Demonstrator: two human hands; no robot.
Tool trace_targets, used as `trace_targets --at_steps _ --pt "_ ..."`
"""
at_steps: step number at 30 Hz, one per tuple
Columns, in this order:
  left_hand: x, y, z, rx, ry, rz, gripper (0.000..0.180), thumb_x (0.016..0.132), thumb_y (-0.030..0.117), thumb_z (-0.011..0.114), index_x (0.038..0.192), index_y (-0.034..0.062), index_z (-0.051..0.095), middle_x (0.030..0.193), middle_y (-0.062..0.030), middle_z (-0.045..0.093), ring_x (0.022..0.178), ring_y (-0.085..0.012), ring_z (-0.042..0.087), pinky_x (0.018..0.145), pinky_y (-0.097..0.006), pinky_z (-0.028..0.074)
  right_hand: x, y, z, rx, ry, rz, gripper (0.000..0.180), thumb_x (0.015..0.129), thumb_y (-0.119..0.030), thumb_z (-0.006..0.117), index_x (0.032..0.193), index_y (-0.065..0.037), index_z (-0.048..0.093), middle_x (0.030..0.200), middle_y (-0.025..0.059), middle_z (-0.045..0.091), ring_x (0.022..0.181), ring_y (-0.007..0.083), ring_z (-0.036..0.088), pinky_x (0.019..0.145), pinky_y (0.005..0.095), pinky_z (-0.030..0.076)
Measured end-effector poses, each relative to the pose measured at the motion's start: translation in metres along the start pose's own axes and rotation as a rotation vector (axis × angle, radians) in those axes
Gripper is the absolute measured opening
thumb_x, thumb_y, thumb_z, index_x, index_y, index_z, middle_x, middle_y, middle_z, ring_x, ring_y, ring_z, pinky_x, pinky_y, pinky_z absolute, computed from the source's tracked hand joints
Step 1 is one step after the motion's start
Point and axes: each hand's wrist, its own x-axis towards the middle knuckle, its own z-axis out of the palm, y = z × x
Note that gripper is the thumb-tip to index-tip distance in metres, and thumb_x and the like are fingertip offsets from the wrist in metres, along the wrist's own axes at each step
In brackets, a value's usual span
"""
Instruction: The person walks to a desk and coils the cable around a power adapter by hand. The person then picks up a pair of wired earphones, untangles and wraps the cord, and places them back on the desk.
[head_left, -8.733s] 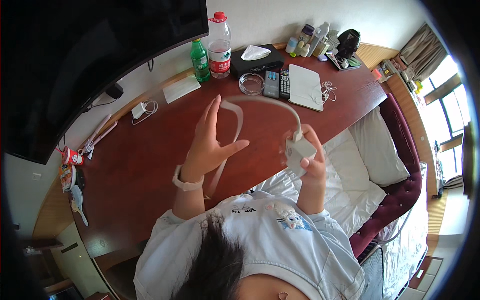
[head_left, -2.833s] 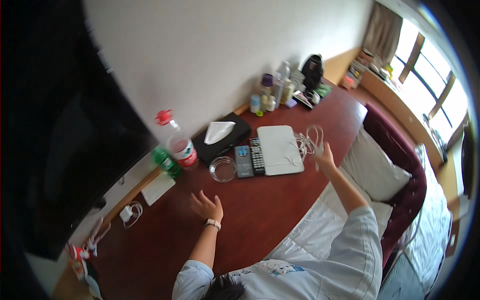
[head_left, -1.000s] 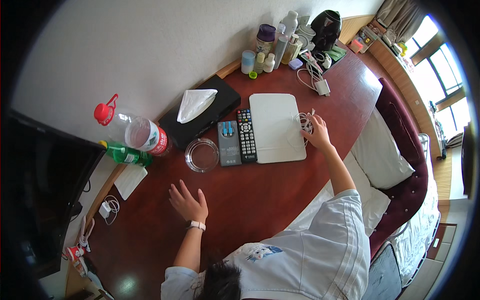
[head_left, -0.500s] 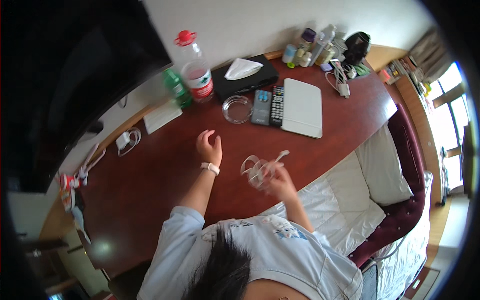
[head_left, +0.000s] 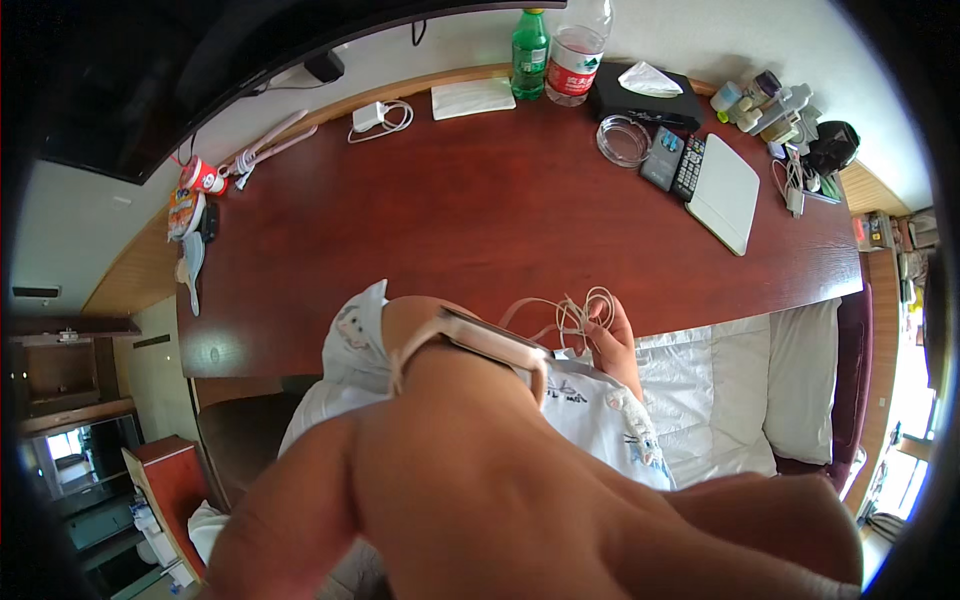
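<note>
White cable [head_left: 572,312] bunched in right hand [head_left: 612,335] grip; left hand [head_left: 520,500] looms close, spread, holding nothing.

A person's left hand [head_left: 520,500] fills the lower part of the frame, raised close to the lens, a pale wristband [head_left: 480,340] around its wrist. Beyond it the right hand [head_left: 612,335] holds a tangle of thin white cable [head_left: 572,312] at the near edge of a dark red desk [head_left: 450,220]. Along the far edge stand a green bottle [head_left: 530,52] and a clear bottle with a red label [head_left: 574,55], beside a black tissue box [head_left: 640,92]. Toward the right end lie a glass ashtray [head_left: 624,140], two remote controls [head_left: 676,162] and a white tablet-shaped slab [head_left: 726,192]. A white charger with coiled lead [head_left: 376,116] rests near the far edge
</note>
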Motion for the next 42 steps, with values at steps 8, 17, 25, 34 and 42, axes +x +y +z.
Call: trace_targets --at_steps 8,17,25,34,42 --pt "-0.01 0.01 0.013 -0.04 -0.065 0.047 0.033 0.085 0.035 0.052 0.093 0.0031 0.057 0.093 -0.013 0.053 0.087 -0.0239 0.049 0.078 -0.039 0.036 -0.019 0.014 0.019 -0.014 0.059 0.044 0.014 0.083 0.003 0.05 0.089 -0.008 0.045 0.08 0.0005 0.05 0.068 0.0091 0.051 0.052 0.0224 0.043" --pt "-0.005 0.005 0.022 -0.051 -0.142 0.065 0.033 0.084 0.034 0.053 0.089 0.0022 0.057 0.088 -0.0129 0.054 0.082 -0.0236 0.051 0.072 -0.038 0.038 -0.02 0.016 0.014 0.017 0.083 0.014 0.014 0.083 0.002 0.05 0.089 -0.009 0.046 0.078 -0.0007 0.049 0.064 0.008 0.051 0.051 0.0218 0.042" --pt "0.011 -0.001 0.017 -0.047 -0.212 0.077 0.032 0.084 0.034 0.054 0.085 0.0014 0.056 0.084 -0.0128 0.054 0.077 -0.0234 0.052 0.067 -0.037 0.039 -0.014 0.013 0.011 -0.002 0.11 0.023 0.014 0.083 0.003 0.05 0.089 -0.009 0.045 0.078 -0.001 0.05 0.063 0.0082 0.051 0.052 0.0215 0.043" --pt "0.019 -0.008 0.016 -0.054 -0.277 0.085 0.033 0.083 0.033 0.055 0.081 0.0005 0.056 0.08 -0.0126 0.055 0.071 -0.0232 0.054 0.061 -0.036 0.041 -0.009 0.017 0.005 0.015 0.093 0.023 0.014 0.083 0.002 0.051 0.089 -0.009 0.046 0.08 -0.001 0.05 0.065 0.0073 0.05 0.052 0.0216 0.043" --pt "0.026 -0.01 0.018 -0.079 -0.339 0.097 0.033 0.083 0.033 0.056 0.077 -0.0004 0.056 0.075 -0.0125 0.056 0.066 -0.023 0.055 0.056 -0.035 0.043 -0.009 0.017 0.007 0.014 0.086 0.034 0.014 0.083 0.003 0.051 0.089 -0.009 0.045 0.08 -0.001 0.048 0.066 0.0074 0.05 0.053 0.0228 0.044"
